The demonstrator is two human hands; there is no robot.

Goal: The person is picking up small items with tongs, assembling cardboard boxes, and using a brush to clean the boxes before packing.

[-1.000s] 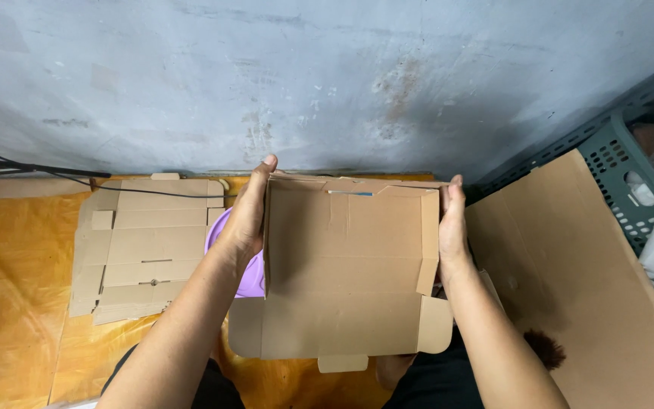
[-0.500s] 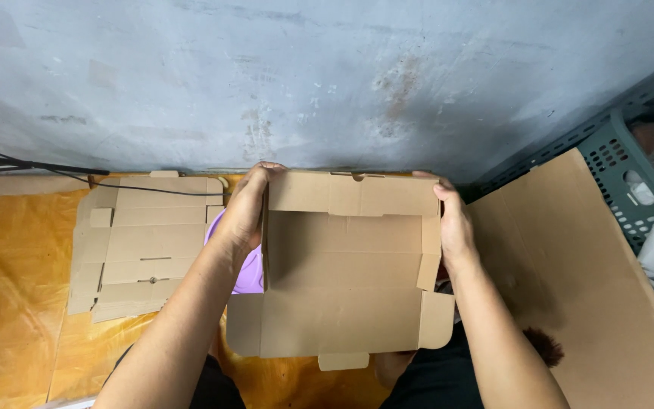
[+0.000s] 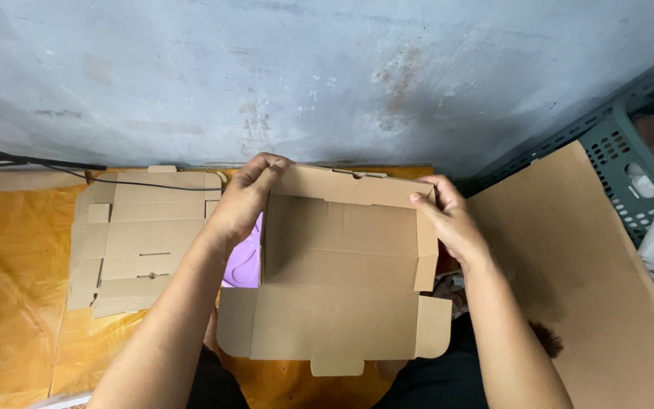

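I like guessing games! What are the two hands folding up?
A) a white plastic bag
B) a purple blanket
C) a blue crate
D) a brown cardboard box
D: the left hand and right hand both grip the far flap of a brown cardboard box, bending it upright.

Soft, even daylight, faint shadows, sharp focus, slight wide-angle bending at edges.

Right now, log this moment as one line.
left hand: grips cardboard box far-left corner | right hand: folds far flap inward | beside: flat box stack, purple thing under box
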